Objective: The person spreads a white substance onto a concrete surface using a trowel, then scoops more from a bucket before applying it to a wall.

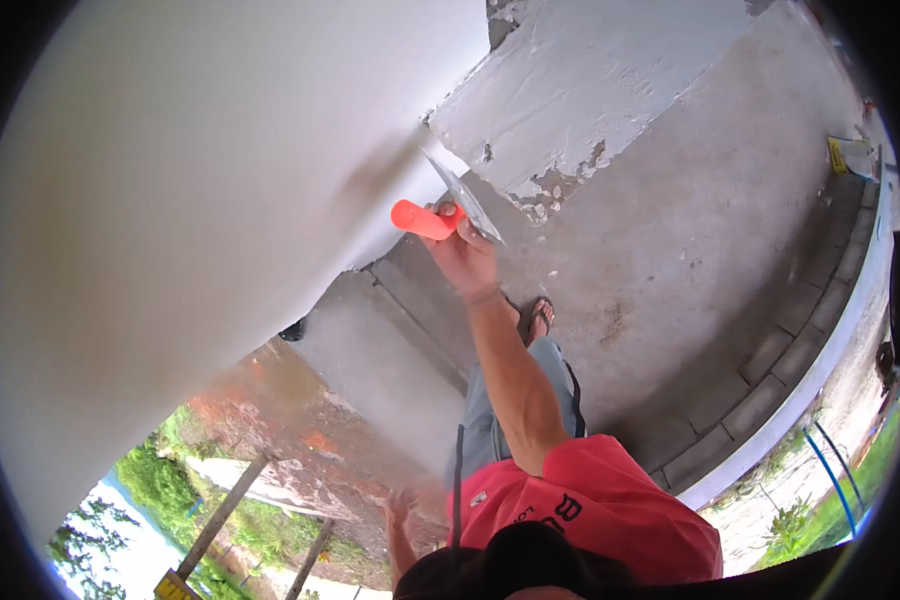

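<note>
The white wall [190, 180] filled 9 to 11 o'clock, its edge coming close to the blade. Near 7 o'clock the left hand [400, 510] was blurred but looked open and empty, well apart from the other. Just off centre toward 12, the trowel [420, 219] was gripped by its orange handle in the right hand [467, 258]; I couldn't tell whether its blade touched the wall. The step looked like trowel work at that edge; moving the blade there seemed to call for a steady angle and a light wrist. The pale coating [590, 90] at 1 o'clock had a chipped lower edge. Open floor [660, 250] gave elbow room toward 2 and 3, out to the curved blocks [770, 355] near 4.
</note>
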Motion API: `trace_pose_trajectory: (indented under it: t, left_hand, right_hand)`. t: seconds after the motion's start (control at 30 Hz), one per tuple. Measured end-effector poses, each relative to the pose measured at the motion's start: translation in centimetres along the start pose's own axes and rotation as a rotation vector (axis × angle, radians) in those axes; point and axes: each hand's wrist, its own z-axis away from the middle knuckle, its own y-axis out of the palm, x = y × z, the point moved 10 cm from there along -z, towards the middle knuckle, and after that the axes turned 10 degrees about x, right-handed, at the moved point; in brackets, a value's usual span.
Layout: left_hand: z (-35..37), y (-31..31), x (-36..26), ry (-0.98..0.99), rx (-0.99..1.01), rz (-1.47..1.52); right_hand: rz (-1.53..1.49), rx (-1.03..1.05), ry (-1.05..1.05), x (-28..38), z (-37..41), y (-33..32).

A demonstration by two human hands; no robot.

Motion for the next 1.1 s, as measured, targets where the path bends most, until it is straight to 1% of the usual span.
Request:
trace_pose_trajectory:
  t: [0.07,0.17,0.2,0.23,0.27,0.33,0.4,0.47,0.57,0.6,0.67,0.77,0.93,1.03,1.07,1.1]
  left_hand:
    - [0.2,0.5,-1.6,-0.015,-0.036,-0.125]
    - [1.5,1.5,-3.6,0.052,-0.012,-0.054]
    - [2.1,2.3,-4.9,-0.019,-0.089,-0.088]
    - [0.9,2.3,-4.5,0.074,0.019,-0.187]
    - [0.2,1.2,-2.6,0.051,0.004,-0.195]
    - [0.8,1.5,-2.1,-0.015,-0.012,-0.176]
    - [1.0,2.0,-2.4,-0.01,0.008,-0.175]
    - [1.7,3.6,-4.3,0.019,0.039,-0.2]
    - [1.3,4.4,-5.3,0.073,0.108,-0.018]
    - [1.5,4.0,-5.3,0.033,0.065,-0.173]
    - [1.2,4.0,-5.8,0.021,0.016,-0.225]
    - [1.2,4.7,-7.3,0.052,-0.008,-0.26]
    - [0.7,5.0,-7.8,0.093,-0.006,-0.168]
    - [0.3,4.7,-7.1,0.067,-0.024,-0.295]
    - [0.2,4.7,-6.9,0.08,-0.025,-0.253]
    - [0.2,4.8,-6.8,0.093,-0.027,-0.212]
  right_hand:
    - [-0.04,0.046,0.014,-0.5,-0.8,-1.6]
    - [-0.098,0.114,0.022,-0.8,-2.2,-2.6]
    - [-0.097,0.093,0.029,-0.8,-2.5,-2.8]
    - [-0.093,0.079,0.041,-0.7,-3.0,-2.7]
    - [-0.091,0.066,0.053,-0.8,-3.6,-2.8]
    - [-0.083,0.093,0.043,-0.7,-4.3,-3.0]
    - [-0.079,0.145,0.032,-0.4,-5.2,-2.6]
    - [-0.103,0.134,0.035,-0.4,-5.1,-3.0]
    - [-0.095,0.133,0.002,0.5,-4.1,-3.0]
    - [-0.083,0.135,-0.013,0.9,-3.5,-2.8]
    - [-0.041,0.034,-0.026,2.0,-1.6,-3.5]
    - [0.013,-0.031,-0.049,4.0,2.0,-3.6]
    - [-0.098,-0.006,-0.01,5.9,8.3,-2.3]
    - [0.039,-0.228,0.04,5.0,9.0,-4.3]
    - [-0.053,-0.168,0.078,4.2,8.0,-3.5]
    - [-0.025,-0.174,0.082,3.4,7.3,-4.9]
